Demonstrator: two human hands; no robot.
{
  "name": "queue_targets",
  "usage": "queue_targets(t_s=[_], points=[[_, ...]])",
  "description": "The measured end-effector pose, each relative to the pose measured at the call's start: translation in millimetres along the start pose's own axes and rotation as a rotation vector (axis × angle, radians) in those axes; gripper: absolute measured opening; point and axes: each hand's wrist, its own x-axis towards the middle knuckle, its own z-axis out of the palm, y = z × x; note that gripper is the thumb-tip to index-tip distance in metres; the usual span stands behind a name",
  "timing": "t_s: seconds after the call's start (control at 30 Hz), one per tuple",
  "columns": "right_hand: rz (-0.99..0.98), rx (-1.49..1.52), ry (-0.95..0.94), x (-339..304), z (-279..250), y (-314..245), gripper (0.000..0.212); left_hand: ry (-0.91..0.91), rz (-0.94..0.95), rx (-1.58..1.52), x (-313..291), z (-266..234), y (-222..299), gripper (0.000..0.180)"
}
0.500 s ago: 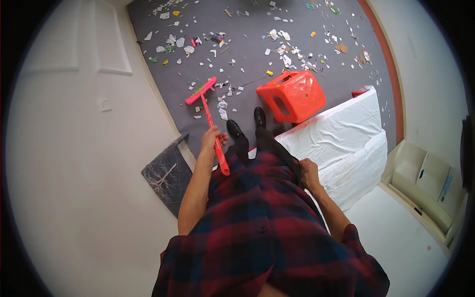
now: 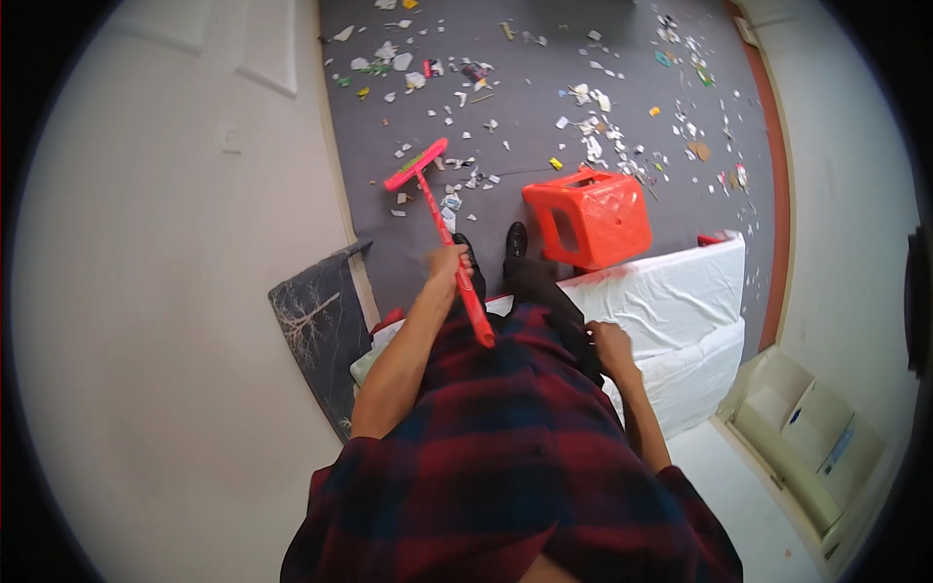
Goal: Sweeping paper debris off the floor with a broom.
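At the far left we find a dark mat (image 2: 316,335) with a pale tree pattern. Next comes the left hand (image 2: 449,264), its fingers wrapped firmly around the handle of a pink-red broom (image 2: 472,306). We judge the step in hand to be sweeping — more exactly, placing the broom head (image 2: 416,165) among the paper scraps (image 2: 451,202). A stroke from here would call for a steady hold, bristles down on the grey floor (image 2: 525,107), and a push or pull that gathers the pieces; whether the bristles press on the floor, we cannot tell. As to position, the broom runs at a slant through the left hand: its head lies ahead of the hand and a little to the left, while the near end comes back to the right, in front of the plaid shirt (image 2: 505,428). Right of the broom head we see two black shoes (image 2: 515,240), nearer the body, then a red stool (image 2: 612,219) — well apart from the broom. The right hand (image 2: 609,348) is beside the dark trousers (image 2: 533,280), near a white sheet (image 2: 680,291); its fingers look bent, but we cannot tell whether they grip anything.
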Motion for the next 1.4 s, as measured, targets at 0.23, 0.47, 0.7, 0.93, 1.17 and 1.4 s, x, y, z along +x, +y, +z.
queue_targets(t_s=[0.23, 0.47, 0.7, 0.93, 1.17, 1.4], points=[[-0.282, 0.883, -0.270, 18.0, -106.2, -118.1, 0.043, -0.040, 0.071, -0.397, -52.2, 55.6, -22.2, 0.012], [0.099, 1.336, -0.795, 94.9, -90.1, -142.1, 0.041, 0.060, 0.041, -0.683, -6.4, 40.9, -30.5, 0.019], [0.280, 1.643, -0.835, 131.8, -60.7, -121.3, 0.036, 0.030, -0.087, -0.531, 30.3, 58.8, -29.2, 0.024], [0.245, 1.474, -0.326, 49.9, -127.5, -90.6, 0.043, -0.344, -0.224, -0.347, -25.3, 187.2, -53.7, 0.022], [0.232, 1.476, -0.576, 61.3, -136.5, -62.9, 0.040, -0.113, -0.103, -0.416, -18.6, 167.4, -68.5, 0.015], [0.236, 1.631, -0.873, 145.2, -78.0, -88.0, 0.037, 0.100, -0.012, -0.518, 66.7, 79.2, -39.5, 0.017]])
